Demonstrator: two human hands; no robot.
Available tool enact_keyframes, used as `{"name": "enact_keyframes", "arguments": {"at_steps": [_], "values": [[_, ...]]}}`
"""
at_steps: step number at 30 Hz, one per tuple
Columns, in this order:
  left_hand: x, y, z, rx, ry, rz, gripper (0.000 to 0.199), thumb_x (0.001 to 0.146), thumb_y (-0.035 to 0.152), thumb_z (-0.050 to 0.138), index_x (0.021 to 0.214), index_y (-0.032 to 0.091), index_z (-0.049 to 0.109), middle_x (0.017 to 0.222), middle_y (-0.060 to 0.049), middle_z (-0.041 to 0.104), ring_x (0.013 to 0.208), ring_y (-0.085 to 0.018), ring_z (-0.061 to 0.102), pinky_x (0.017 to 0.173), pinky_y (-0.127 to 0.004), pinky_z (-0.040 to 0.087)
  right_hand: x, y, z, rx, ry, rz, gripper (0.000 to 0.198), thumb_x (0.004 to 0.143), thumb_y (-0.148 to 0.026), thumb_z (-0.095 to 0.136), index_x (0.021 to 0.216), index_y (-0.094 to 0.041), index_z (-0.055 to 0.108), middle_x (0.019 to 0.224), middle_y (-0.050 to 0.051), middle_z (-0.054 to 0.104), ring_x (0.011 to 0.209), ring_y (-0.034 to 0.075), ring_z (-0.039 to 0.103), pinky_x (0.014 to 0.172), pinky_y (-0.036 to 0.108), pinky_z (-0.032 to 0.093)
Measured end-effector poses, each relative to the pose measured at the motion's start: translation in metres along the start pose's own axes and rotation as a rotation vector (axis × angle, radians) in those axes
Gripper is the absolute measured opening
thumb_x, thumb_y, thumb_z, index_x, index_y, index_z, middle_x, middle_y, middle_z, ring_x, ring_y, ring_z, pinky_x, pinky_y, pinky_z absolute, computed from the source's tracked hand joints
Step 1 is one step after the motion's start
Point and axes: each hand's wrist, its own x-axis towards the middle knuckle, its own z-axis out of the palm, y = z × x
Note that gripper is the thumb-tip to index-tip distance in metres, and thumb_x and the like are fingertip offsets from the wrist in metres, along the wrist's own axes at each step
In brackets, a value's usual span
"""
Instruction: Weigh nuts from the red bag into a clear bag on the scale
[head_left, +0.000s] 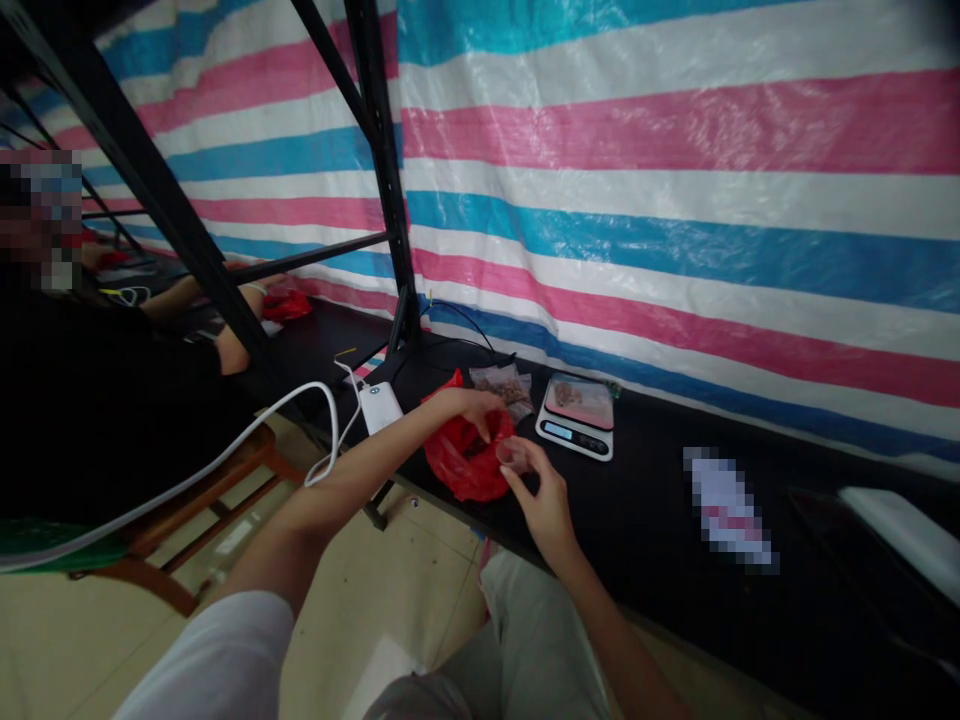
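Note:
A red plastic bag (466,470) stands with its mouth up at the table's front edge, dark contents partly visible inside. My left hand (474,408) reaches over its far rim, fingers bent down and closed on the bag; some fingertips are hidden. Between the thumb and fingers of my right hand (546,490) is a small clear plastic cup (513,454), held at the bag's right side. Behind the bag lie clear bags of small brown pieces (508,388). To the right, a white digital scale (577,440) carries a clear bag (589,400) with some brown pieces.
A white power bank (381,408) with a white cable (330,400) lies left of the bag. Black metal posts (386,170) rise behind it. Another person (112,380) works at the left beside a wooden chair (202,490). A blurred packet (727,505) lies right.

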Motion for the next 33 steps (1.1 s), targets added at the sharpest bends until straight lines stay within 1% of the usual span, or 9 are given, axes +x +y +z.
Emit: {"name": "enact_keyframes", "arguments": {"at_steps": [5, 8, 11, 14, 18, 21, 25, 28, 33], "values": [[-0.002, 0.013, -0.003, 0.151, 0.194, -0.079, 0.026, 0.066, 0.025, 0.069, 0.090, 0.018, 0.065, 0.114, -0.009, 0.057, 0.109, -0.027, 0.049, 0.087, -0.033, 0.037, -0.004, -0.022, 0.031, -0.231, -0.226, -0.010, 0.034, 0.079, -0.032, 0.056, 0.112, -0.025, 0.053, 0.104, 0.003, 0.065, 0.093, 0.019, 0.060, 0.081, 0.032, 0.044], [-0.015, 0.023, -0.001, 0.137, 0.131, -0.101, 0.019, 0.071, 0.023, 0.064, 0.089, 0.016, 0.063, 0.101, -0.010, 0.062, 0.098, -0.023, 0.057, 0.080, -0.029, 0.040, -0.011, -0.021, 0.031, -0.410, -0.265, 0.004, 0.034, 0.080, -0.034, 0.054, 0.112, -0.024, 0.053, 0.103, 0.004, 0.066, 0.092, 0.020, 0.061, 0.078, 0.032, 0.042], [-0.025, 0.026, 0.010, 0.094, 0.111, -0.180, 0.025, 0.082, 0.017, 0.046, 0.105, 0.012, 0.055, 0.091, -0.014, 0.065, 0.082, -0.022, 0.063, 0.069, -0.028, 0.042, -0.015, -0.018, 0.020, -0.507, -0.309, -0.009, 0.030, 0.082, -0.032, 0.051, 0.111, -0.023, 0.053, 0.104, 0.005, 0.066, 0.094, 0.019, 0.061, 0.079, 0.031, 0.039], [-0.033, 0.025, 0.026, 0.039, 0.166, -0.215, 0.031, 0.084, 0.016, 0.039, 0.114, 0.010, 0.046, 0.093, -0.017, 0.064, 0.080, -0.025, 0.064, 0.066, -0.029, 0.042, -0.016, -0.017, 0.008, -0.584, -0.327, 0.004, 0.029, 0.082, -0.027, 0.049, 0.110, -0.020, 0.053, 0.106, 0.007, 0.065, 0.095, 0.019, 0.060, 0.079, 0.031, 0.037], [-0.040, 0.023, 0.043, -0.097, 0.152, -0.269, 0.038, 0.083, 0.043, 0.045, 0.105, 0.012, 0.051, 0.094, -0.015, 0.064, 0.082, -0.026, 0.063, 0.070, -0.030, 0.042, -0.016, -0.020, -0.005, -0.717, -0.358, 0.008, 0.028, 0.078, -0.022, 0.051, 0.106, -0.018, 0.053, 0.101, 0.008, 0.065, 0.093, 0.019, 0.059, 0.079, 0.031, 0.034], [-0.043, 0.023, 0.052, -0.215, 0.106, -0.216, 0.047, 0.078, 0.056, 0.046, 0.096, 0.015, 0.058, 0.094, -0.011, 0.064, 0.084, -0.024, 0.062, 0.072, -0.028, 0.042, -0.015, -0.024, -0.012, -0.830, -0.400, 0.011, 0.025, 0.075, -0.017, 0.053, 0.100, -0.018, 0.055, 0.093, 0.007, 0.065, 0.088, 0.020, 0.059, 0.078, 0.031, 0.033], [-0.042, 0.027, 0.061, -0.349, 0.169, -0.088, 0.026, 0.082, 0.033, 0.048, 0.096, 0.013, 0.059, 0.100, -0.008, 0.062, 0.091, -0.019, 0.058, 0.080, -0.026, 0.041, -0.013, -0.030, -0.020, -0.958, -0.406, 0.030, 0.018, 0.076, -0.013, 0.051, 0.094, -0.016, 0.056, 0.086, 0.008, 0.064, 0.082, 0.021, 0.058, 0.078, 0.033, 0.031], [-0.038, 0.030, 0.067, -0.515, 0.235, -0.129, 0.026, 0.081, 0.017, 0.041, 0.101, 0.012, 0.057, 0.098, -0.007, 0.063, 0.090, -0.017, 0.057, 0.081, -0.025, 0.041, -0.012, -0.033, -0.025, -1.013, -0.361, 0.029, 0.017, 0.078, -0.011, 0.049, 0.093, -0.014, 0.056, 0.087, 0.011, 0.062, 0.087, 0.024, 0.055, 0.076, 0.036, 0.031], [-0.028, 0.034, 0.073, -0.701, 0.314, -0.233, 0.024, 0.078, 0.014, 0.039, 0.094, 0.012, 0.057, 0.090, -0.004, 0.063, 0.082, -0.016, 0.057, 0.076, -0.025, 0.043, -0.011, -0.036, -0.027, -1.107, -0.260, 0.043, 0.019, 0.081, -0.009, 0.043, 0.085, -0.014, 0.061, 0.095, 0.016, 0.057, 0.090, 0.028, 0.049, 0.068, 0.037, 0.032]]}}
